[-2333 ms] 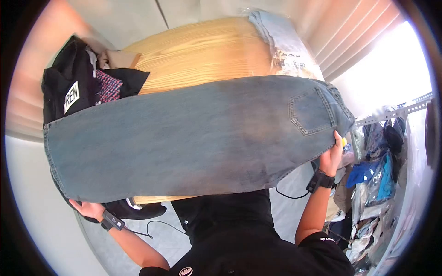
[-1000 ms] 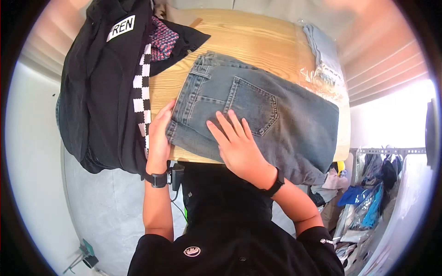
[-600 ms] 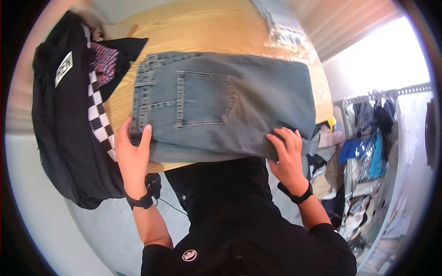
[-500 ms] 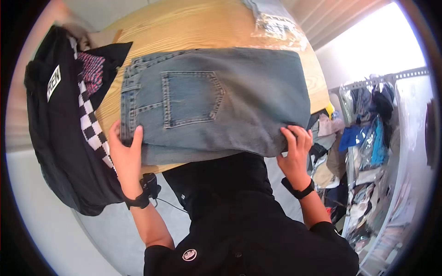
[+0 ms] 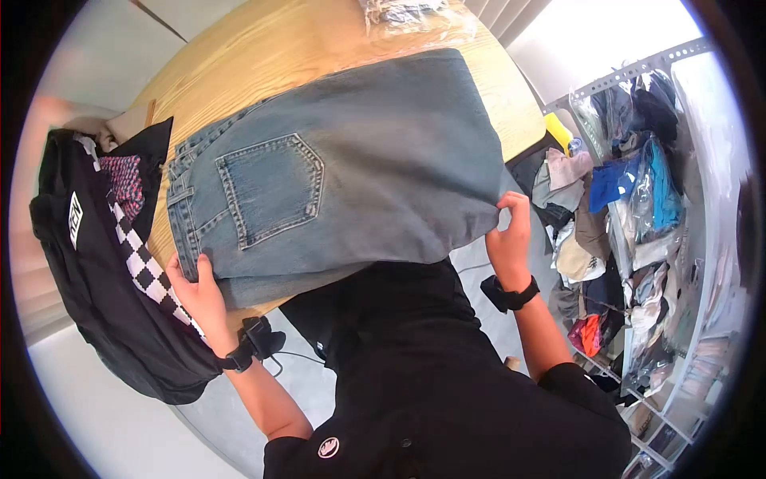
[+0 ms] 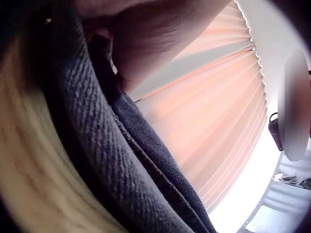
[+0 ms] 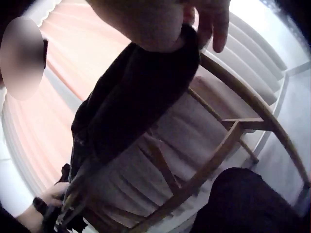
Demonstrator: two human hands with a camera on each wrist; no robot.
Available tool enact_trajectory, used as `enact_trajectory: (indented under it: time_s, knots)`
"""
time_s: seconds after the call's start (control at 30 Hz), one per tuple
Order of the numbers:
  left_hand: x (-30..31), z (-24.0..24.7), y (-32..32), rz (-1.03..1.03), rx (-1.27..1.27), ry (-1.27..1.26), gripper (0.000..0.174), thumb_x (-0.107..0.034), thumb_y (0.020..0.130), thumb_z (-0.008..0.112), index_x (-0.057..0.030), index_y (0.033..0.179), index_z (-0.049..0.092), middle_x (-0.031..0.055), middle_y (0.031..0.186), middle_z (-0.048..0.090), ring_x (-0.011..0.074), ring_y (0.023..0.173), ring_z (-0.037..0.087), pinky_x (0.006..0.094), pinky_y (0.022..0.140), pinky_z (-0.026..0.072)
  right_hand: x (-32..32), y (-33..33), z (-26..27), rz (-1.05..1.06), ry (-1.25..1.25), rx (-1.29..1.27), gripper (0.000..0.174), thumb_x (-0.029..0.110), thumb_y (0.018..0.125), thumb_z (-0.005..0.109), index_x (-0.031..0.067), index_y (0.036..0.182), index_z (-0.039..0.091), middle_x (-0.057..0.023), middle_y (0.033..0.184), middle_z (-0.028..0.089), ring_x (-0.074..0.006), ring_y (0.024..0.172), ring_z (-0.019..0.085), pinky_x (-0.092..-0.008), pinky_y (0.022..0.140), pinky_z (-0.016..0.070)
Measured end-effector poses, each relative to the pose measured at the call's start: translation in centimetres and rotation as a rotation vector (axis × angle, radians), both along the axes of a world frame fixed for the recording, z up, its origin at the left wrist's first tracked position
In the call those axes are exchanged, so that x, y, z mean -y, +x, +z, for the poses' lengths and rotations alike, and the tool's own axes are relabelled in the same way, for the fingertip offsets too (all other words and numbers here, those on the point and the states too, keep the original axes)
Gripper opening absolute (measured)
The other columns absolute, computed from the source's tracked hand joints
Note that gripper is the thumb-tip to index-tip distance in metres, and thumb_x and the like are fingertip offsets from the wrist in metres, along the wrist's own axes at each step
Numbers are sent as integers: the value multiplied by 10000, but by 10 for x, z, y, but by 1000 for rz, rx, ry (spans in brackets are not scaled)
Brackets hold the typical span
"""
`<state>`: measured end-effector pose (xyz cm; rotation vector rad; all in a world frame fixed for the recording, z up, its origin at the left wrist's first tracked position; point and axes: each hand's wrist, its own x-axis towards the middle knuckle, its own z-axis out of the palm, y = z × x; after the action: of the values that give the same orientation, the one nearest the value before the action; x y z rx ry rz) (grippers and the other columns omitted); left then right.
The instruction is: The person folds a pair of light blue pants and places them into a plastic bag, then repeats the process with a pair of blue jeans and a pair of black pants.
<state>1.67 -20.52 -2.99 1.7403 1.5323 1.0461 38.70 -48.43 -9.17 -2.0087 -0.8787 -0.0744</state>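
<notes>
Folded blue-grey jeans (image 5: 383, 152) lie across the wooden table, back pocket up and waistband to the left. My left hand (image 5: 201, 302) grips the waistband's near corner, thumb on top and the other fingers mostly hidden beneath. At the opposite end, my right hand (image 5: 509, 243) pinches the near corner of the fold, which hangs past the table's edge. Close up in the left wrist view, layered denim (image 6: 116, 145) runs below the hand (image 6: 150, 43). The right wrist view has the dark bunched jeans (image 7: 136, 97) hanging from the right hand (image 7: 150, 22).
A black garment (image 5: 100, 279) with a checkered strip drapes over the table's left side. Clear plastic packaging (image 5: 419, 20) lies at the back of the wooden table (image 5: 263, 48). Shelving with bagged clothes (image 5: 630, 207) stands on the right. Wooden table legs (image 7: 209, 170) show below.
The jeans, held out long by both ends at first, are now folded shorter. My right hand has gone from lying flat on them to pinching the right corner; the left stays at the waistband.
</notes>
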Motion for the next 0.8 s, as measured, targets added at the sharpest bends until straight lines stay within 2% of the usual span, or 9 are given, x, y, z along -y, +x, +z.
enact_trajectory:
  time_s: [0.23,0.33,0.47,0.53,0.6,0.63,0.67,0.73,0.8]
  knots:
    - [-2,-2,-3,24,-71,38,278,-107,918,619,47,1126,516,107,1057,601,173,952,545,286,915,407,1,-21,-7,-228,320,-8,300,-119,675,601,50,901,500,-98,840,444,-240,728,454,-322,648,402]
    - [-3,2,-5,29,-150,12,272,-124,919,619,51,1103,522,121,1034,606,187,939,549,294,904,412,8,-24,3,-136,194,335,254,-113,649,602,68,825,577,-67,732,398,-232,656,415,-339,599,362]
    - [-13,0,-21,39,-335,23,377,-171,899,640,70,1156,508,185,1100,603,255,1033,565,346,943,412,38,-20,1,156,-92,402,261,-108,601,590,86,741,692,-65,778,433,-245,751,457,-334,656,361]
    - [-18,2,-22,84,-486,85,440,-202,885,660,76,1186,499,203,1147,592,277,1088,557,365,972,403,41,-19,28,329,-129,292,251,-13,630,615,77,852,688,-94,924,484,-266,908,498,-383,823,408]
    - [-28,28,-22,-11,-385,-163,557,-271,851,714,73,1228,492,201,1214,573,282,1157,536,372,1006,388,38,-14,34,282,15,19,414,101,712,633,65,1124,616,-127,1188,477,-274,1113,478,-442,1013,348]
    - [-30,37,-17,-51,-364,-172,570,-279,845,721,72,1232,493,197,1215,575,278,1154,539,366,1001,394,31,-9,32,296,201,-270,604,90,761,632,47,1329,431,-149,1343,393,-289,1231,434,-437,1090,299]
    - [-33,42,-14,-92,-344,-182,583,-287,839,729,70,1235,493,194,1217,577,274,1152,542,360,996,399,27,-7,39,150,193,-554,635,174,861,633,44,1405,334,-150,1390,393,-245,1254,420,-394,1071,316]
    - [-44,44,-15,-141,-249,-298,486,-208,840,725,65,1198,540,143,1143,630,212,1042,593,320,914,449,18,14,58,115,34,-966,672,196,895,641,29,1442,288,-138,1399,413,-220,1272,412,-352,1066,319]
    - [-54,43,-15,-268,-48,-463,421,-155,841,714,62,1171,568,112,1083,660,172,968,611,298,863,469,1,21,61,381,-104,-979,637,124,895,656,-10,1429,334,-117,1358,481,-189,1263,425,-319,1067,320]
